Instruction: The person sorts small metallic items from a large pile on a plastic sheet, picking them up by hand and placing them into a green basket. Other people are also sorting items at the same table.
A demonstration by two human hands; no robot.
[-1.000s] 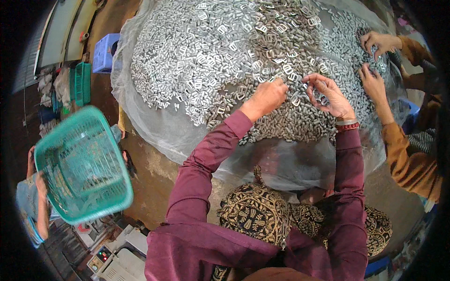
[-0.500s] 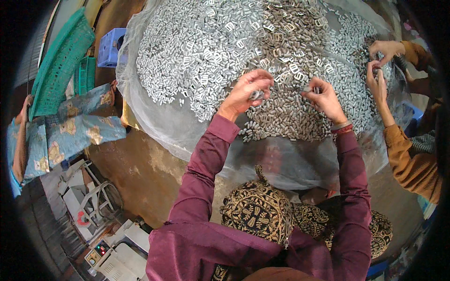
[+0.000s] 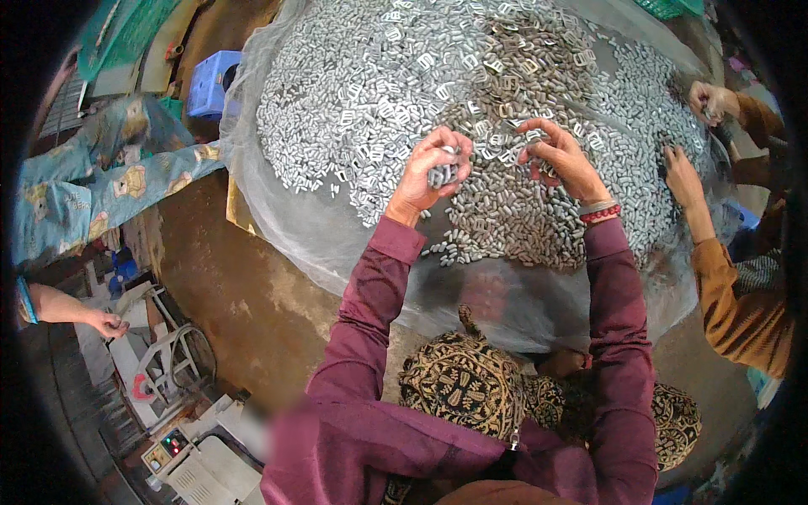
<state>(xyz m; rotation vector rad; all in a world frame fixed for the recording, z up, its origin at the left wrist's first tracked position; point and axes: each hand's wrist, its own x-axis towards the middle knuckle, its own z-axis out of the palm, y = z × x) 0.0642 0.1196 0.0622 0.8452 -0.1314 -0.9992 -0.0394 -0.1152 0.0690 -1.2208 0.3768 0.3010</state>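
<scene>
A wide heap of small grey capsule-shaped pieces [image 3: 497, 219] lies in front of me, with silver slide buckles [image 3: 402, 123] scattered over it. My left hand [image 3: 425, 175] is raised above the heap, its fingers curled round several small grey pieces [image 3: 443, 174]. To its right, my right hand [image 3: 566, 160] hovers over the browner strip of pieces. Its thumb and index finger are apart, and the curled lower fingers partly hide the palm. Some buckles lie just beyond the right fingertips.
Translucent netting [image 3: 290, 252] spreads under the heap. At the right, a co-worker's hands [image 3: 686, 178] work at its edge. A blue plastic crate [image 3: 212, 84] stands at the upper left. Another person's hand [image 3: 107, 323] reaches in above a grey machine [image 3: 206, 471] at the left.
My right thumb and index finger have parted from a pinch. My left hand has turned, showing the grey pieces in it. The green basket has moved mostly out of view.
</scene>
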